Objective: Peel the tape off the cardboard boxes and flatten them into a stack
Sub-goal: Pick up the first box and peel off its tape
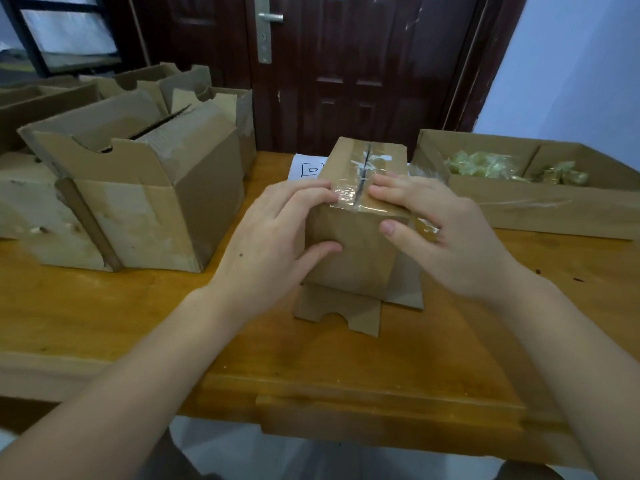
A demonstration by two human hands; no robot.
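A small brown cardboard box [353,258] stands on the wooden table [104,306] in front of me, its bottom flaps splayed out under it. Clear tape [349,195] runs along the seam on its top face. My left hand [273,237] holds the box's near left corner, fingertips on the taped top and thumb on the front face. My right hand [440,230] holds the near right corner the same way, fingertips beside the seam, thumb pressing the front.
Several larger open cardboard boxes [138,188] crowd the table's left side. A shallow cardboard tray [540,206] with crumpled yellowish tape wads stands at the right. A white paper [308,168] lies behind the small box. A dark door is beyond the table.
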